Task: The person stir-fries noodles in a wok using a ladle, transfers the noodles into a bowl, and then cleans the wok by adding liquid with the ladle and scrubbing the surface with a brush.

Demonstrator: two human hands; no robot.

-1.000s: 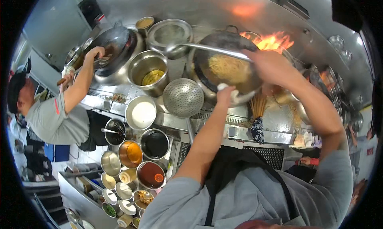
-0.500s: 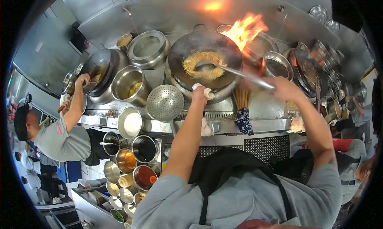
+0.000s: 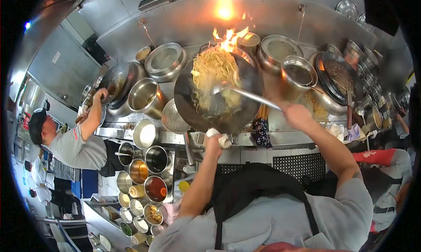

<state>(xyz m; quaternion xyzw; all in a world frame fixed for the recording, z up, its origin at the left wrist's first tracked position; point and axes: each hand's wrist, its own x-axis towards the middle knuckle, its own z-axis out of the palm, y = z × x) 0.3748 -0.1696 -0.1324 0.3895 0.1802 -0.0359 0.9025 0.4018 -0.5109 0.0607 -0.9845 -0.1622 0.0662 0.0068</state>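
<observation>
My left hand (image 3: 212, 144) is closed at the near rim of a large dark wok (image 3: 184, 94), with a folded white cloth (image 3: 224, 141) in its grip. The wok is raised and tilted. A mass of noodles (image 3: 215, 70) spreads up its far side, partly blurred, and flames (image 3: 230, 39) rise just behind it. My right hand (image 3: 298, 117) is wrapped around the handle of a steel ladle (image 3: 256, 97). The ladle's bowl is over the wok, in front of the noodles.
To the left stand a tall steel pot (image 3: 144, 96) and a perforated strainer (image 3: 173, 116). A steel pot (image 3: 299, 72) and another wok (image 3: 340, 74) are to the right. Sauce containers (image 3: 156, 159) stand near left. A co-worker (image 3: 79, 142) works at a wok on the left.
The wok has come toward me and tilted, with the noodles thrown up its far side. My left hand moved nearer; the ladle has shifted lower and left. The flames now rise behind the wok.
</observation>
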